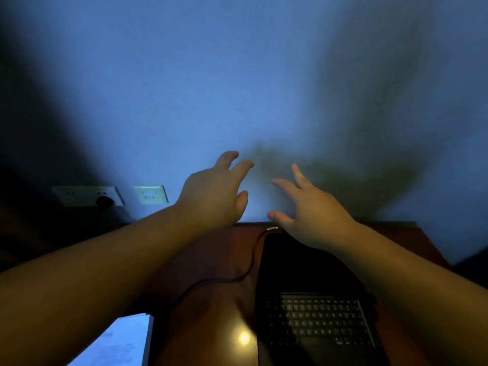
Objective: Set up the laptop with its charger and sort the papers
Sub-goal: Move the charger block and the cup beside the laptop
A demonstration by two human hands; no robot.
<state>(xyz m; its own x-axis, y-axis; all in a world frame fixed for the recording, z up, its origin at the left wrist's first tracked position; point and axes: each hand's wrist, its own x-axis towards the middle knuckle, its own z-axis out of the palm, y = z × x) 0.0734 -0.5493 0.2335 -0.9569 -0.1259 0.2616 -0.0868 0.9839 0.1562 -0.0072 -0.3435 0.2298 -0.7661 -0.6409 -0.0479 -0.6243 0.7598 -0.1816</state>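
Both hands, left hand (pixel 216 191) and right hand (pixel 311 207), are held spread and empty above the laptop (pixel 311 299). Left of it lie the cable (pixel 250 260) and papers (pixel 118 342). The cable could be snagged by an arm and its plug dislodged.

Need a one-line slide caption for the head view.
Both open hands raised above an open laptop; cable trails left, papers lower left.

Both hands, left (pixel 214 196) and right (pixel 309 210), are spread in open air before the bare wall (pixel 237 75). Below them the open laptop (pixel 311 299) fills the right of the worktop (pixel 211 260); its cable (pixel 237 276) snakes across the middle, and papers (pixel 118 342) take the near-left corner
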